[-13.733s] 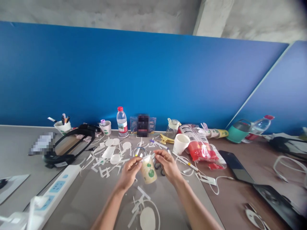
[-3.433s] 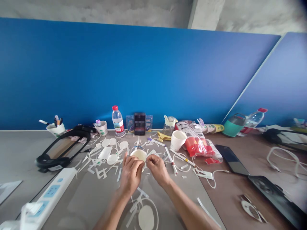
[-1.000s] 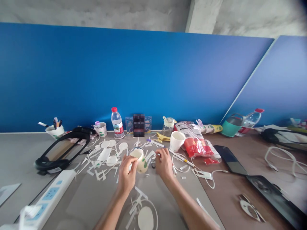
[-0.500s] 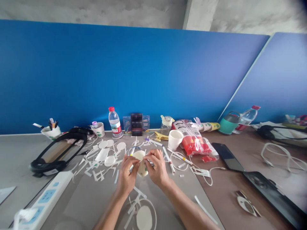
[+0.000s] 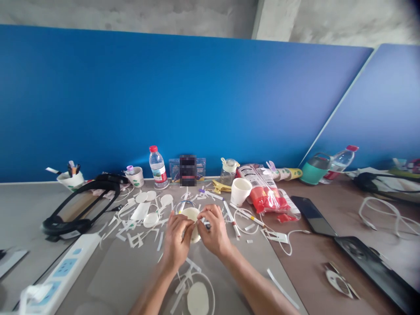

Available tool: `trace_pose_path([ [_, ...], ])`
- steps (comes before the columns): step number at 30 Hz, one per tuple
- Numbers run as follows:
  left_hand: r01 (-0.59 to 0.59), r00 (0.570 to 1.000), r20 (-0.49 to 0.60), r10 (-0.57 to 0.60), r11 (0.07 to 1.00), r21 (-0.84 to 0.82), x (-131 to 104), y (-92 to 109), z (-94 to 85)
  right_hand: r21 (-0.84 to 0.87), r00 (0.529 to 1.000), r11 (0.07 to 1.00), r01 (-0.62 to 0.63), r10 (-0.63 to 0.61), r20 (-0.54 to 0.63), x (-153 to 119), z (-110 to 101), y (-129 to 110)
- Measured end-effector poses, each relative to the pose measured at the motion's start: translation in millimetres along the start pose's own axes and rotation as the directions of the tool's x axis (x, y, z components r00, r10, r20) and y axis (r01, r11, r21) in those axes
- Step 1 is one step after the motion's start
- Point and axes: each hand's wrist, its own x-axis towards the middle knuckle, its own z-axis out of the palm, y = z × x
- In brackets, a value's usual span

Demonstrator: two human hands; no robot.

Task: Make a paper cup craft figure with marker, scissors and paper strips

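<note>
A pale paper cup [image 5: 191, 213] is gripped between my two hands at the middle of the desk. My left hand [image 5: 179, 234] has its thumb and fingers pinched at the near side of the cup's rim. From the right, my right hand [image 5: 213, 227] pinches the same rim, its fingertips close to those of the left. The fingers hide most of the cup's wall. Nearer me lie a cut paper disc [image 5: 197, 298], a curled rim ring and paper strips [image 5: 184, 280]. More discs [image 5: 151, 220] and scraps are scattered to the left of my hands.
Markers [image 5: 231, 218] and a white cup [image 5: 241, 191] stand or lie to the right, beside a red-and-clear bag [image 5: 262, 188]. A water bottle [image 5: 159, 168] stands at the back. A power strip [image 5: 65, 271] and black headset [image 5: 82, 208] are left; phones [image 5: 313, 215] and a cable are right.
My left hand has shifted slightly right, bringing its fingertips nearer the right hand and covering more of the cup's near wall. My right hand stays nearly in place.
</note>
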Motion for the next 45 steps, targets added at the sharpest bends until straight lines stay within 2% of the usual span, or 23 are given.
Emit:
trace_pose_path([
  [4, -0.014, 1.0, 0.007, 0.014, 1.0, -0.001, -1, 1, 1.3, -0.011, 1.0, 1.0, -0.007, 0.007, 0.018, -2, 0, -3],
  [7, 0.003, 1.0, 0.015, -0.002, 1.0, -0.03, -1, 2, 1.1, 0.048, 1.0, 0.998, -0.026, 0.026, 0.014, -3, 1, -5],
  [10, 0.065, 0.998, 0.009, -0.064, 0.993, -0.103, 0, 2, -0.5, 0.169, 0.991, 0.982, -0.084, 0.1, -0.085, -1, 0, -2],
  [13, 0.183, 0.983, 0.015, -0.184, 0.96, -0.214, 1, -2, -2.5, 0.266, 0.963, 0.951, -0.156, 0.207, -0.175, 4, -5, 6],
  [15, 0.269, 0.962, 0.034, -0.27, 0.92, -0.285, 0, -5, -3.6, 0.319, 0.967, 0.932, -0.169, 0.219, -0.128, 6, -8, 12],
  [18, 0.351, 0.934, 0.069, -0.351, 0.862, -0.366, 0, -8, -4.5, 0.389, 0.986, 0.91, -0.145, 0.167, -0.025, 8, -9, 16],
  [22, 0.393, 0.917, 0.114, -0.382, 0.813, -0.43, 0, -7, -5.7, 0.429, 0.989, 0.891, -0.145, 0.132, 0.06, 8, -7, 15],
  [27, 0.443, 0.892, 0.158, -0.422, 0.751, -0.489, 3, -3, -7.9, 0.457, 0.971, 0.857, -0.238, 0.223, 0.088, 8, -2, 19],
  [31, 0.521, 0.84, 0.207, -0.502, 0.638, -0.567, 3, -6, -6.3, 0.53, 0.93, 0.769, -0.358, 0.343, 0.132, 7, 2, 23],
  [35, 0.554, 0.782, 0.256, -0.568, 0.446, -0.703, 0, -11, -2.4, 0.622, 0.872, 0.621, -0.477, 0.425, 0.245, 6, 4, 23],
  [37, 0.545, 0.766, 0.276, -0.58, 0.36, -0.757, -1, -12, -1.8, 0.637, 0.859, 0.59, -0.496, 0.442, 0.258, 6, 5, 24],
  [40, 0.515, 0.749, 0.278, -0.602, 0.264, -0.815, 3, -12, -4.3, 0.59, 0.826, 0.607, -0.532, 0.525, 0.205, 5, 7, 32],
  [42, 0.471, 0.733, 0.236, -0.638, 0.227, -0.853, 7, -13, -8.3, 0.503, 0.796, 0.649, -0.571, 0.588, 0.145, 4, 8, 41],
  [43, 0.442, 0.723, 0.205, -0.66, 0.213, -0.871, 9, -14, -10.9, 0.442, 0.797, 0.691, -0.572, 0.596, 0.1, 3, 7, 46],
  [45, 0.375, 0.696, 0.135, -0.706, 0.197, -0.906, 14, -19, -16.8, 0.296, 0.841, 0.808, -0.509, 0.541, -0.032, 2, 5, 58],
])
